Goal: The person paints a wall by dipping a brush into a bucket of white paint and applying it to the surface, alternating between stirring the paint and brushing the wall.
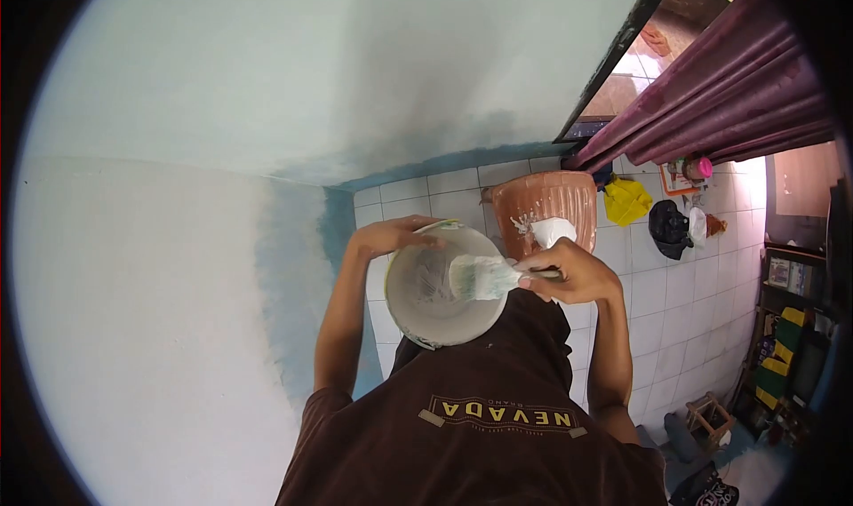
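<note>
A white bucket (449, 324) with some whitish residue inside is held in front of the dark brown shirt. My left hand (395, 237) grips its upper left rim, with the thumb over the edge. Closed around the handle of a paint brush (484, 278) is my right hand (573, 273), at the bucket's right side. The brush's bristles, coated in pale paint, point left over the bucket's opening. Part of the handle is hidden by the fingers.
Beyond the bucket, a brown plastic stool (555, 195) carries a white item and paint splashes. Partly painted walls (160, 266) stand left and ahead. A purple curtain (711, 88), yellow bag (626, 201), black bag (668, 229) and shelf (786, 328) are at right.
</note>
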Available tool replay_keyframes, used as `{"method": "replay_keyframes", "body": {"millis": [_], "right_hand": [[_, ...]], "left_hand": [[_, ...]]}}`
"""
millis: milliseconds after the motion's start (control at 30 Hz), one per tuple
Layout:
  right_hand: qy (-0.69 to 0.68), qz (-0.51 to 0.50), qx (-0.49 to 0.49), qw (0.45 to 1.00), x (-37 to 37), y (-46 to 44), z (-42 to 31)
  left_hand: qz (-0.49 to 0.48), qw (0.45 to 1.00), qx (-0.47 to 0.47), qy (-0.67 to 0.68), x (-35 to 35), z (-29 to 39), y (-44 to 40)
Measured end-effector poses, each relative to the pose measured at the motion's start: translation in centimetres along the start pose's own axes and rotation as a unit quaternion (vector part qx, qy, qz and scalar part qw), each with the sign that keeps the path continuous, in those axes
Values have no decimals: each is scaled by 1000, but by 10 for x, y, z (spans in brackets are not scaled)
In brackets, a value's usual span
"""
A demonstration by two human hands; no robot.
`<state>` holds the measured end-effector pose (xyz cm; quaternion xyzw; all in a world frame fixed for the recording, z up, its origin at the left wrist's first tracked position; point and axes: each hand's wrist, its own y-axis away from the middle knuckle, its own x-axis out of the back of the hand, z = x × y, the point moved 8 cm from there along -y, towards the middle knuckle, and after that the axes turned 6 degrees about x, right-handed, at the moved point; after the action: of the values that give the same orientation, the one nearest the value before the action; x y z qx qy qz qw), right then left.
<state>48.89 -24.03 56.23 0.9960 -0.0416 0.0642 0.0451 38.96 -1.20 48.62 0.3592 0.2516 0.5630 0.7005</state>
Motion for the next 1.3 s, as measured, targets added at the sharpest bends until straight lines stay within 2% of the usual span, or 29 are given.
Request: {"method": "replay_keyframes", "body": {"millis": [67, 133, 167, 200, 233, 300, 333, 400, 433, 467, 533, 567, 600, 667, 733, 767, 833, 1000, 1100, 1167, 1200, 1267, 1300], "right_hand": [[-24, 26, 12, 999, -1, 5, 8], [-93, 36, 41, 994, -1, 7, 12], [-92, 40, 42, 994, -2, 9, 14], [-157, 55, 37, 985, -3, 11, 17], [-222, 70, 31, 972, -6, 13, 22], [-252, 107, 35, 961, -9, 17, 42], [-282, 142, 36, 948, -7, 20, 54], [-303, 176, 47, 935, -4, 24, 72], [-321, 207, 52, 923, 6, 24, 84], [-325, 220, 57, 918, 16, 22, 96], [-337, 280, -25, 898, 39, 23, 142], [-297, 334, -53, 893, 52, 27, 178], [-299, 346, -49, 888, 63, 25, 212], [-254, 414, -145, 862, 85, 28, 302], [-60, 482, -153, 861, 114, 20, 362], [-71, 486, -157, 857, 117, 10, 396], [12, 548, -154, 822, 141, -9, 448], [29, 543, -221, 810, 162, -72, 574], [66, 530, -258, 805, 170, -105, 572], [66, 581, -221, 781, 192, -118, 523], [65, 583, -222, 779, 193, -121, 505], [64, 622, -137, 768, 179, -113, 464], [64, 623, -138, 767, 181, -110, 454]], "left_hand": [[-91, 995, -12, -35, -5, -9, 11], [-103, 993, 6, -48, -6, -13, 22], [-42, 998, 44, 15, 4, -27, 22], [20, 993, 82, 78, 13, -39, 22], [19, 994, 82, 74, 13, -42, 19], [-63, 974, -46, 214, 7, -26, 12], [-63, 975, -43, 209, 7, -33, 4], [-4, 953, -58, 298, 22, -49, -18], [-8, 957, -53, 285, 22, -51, -32], [37, 945, -37, 323, 25, -56, -46], [102, 919, -13, 380, 25, -77, -79], [121, 908, -7, 400, 21, -93, -101], [127, 898, 2, 421, 16, -115, -126], [162, 883, 19, 439, -1, -110, -153], [161, 882, 43, 441, -12, -135, -187], [163, 876, 47, 451, -17, -146, -204], [178, 877, 59, 442, -30, -160, -227], [203, 865, 90, 451, -50, -203, -263], [194, 855, 108, 469, -60, -223, -263], [210, 849, 119, 470, -63, -237, -259], [223, 842, 129, 475, -61, -244, -258], [218, 836, 147, 482, -61, -257, -258], [222, 837, 158, 474, -59, -263, -260]]}}
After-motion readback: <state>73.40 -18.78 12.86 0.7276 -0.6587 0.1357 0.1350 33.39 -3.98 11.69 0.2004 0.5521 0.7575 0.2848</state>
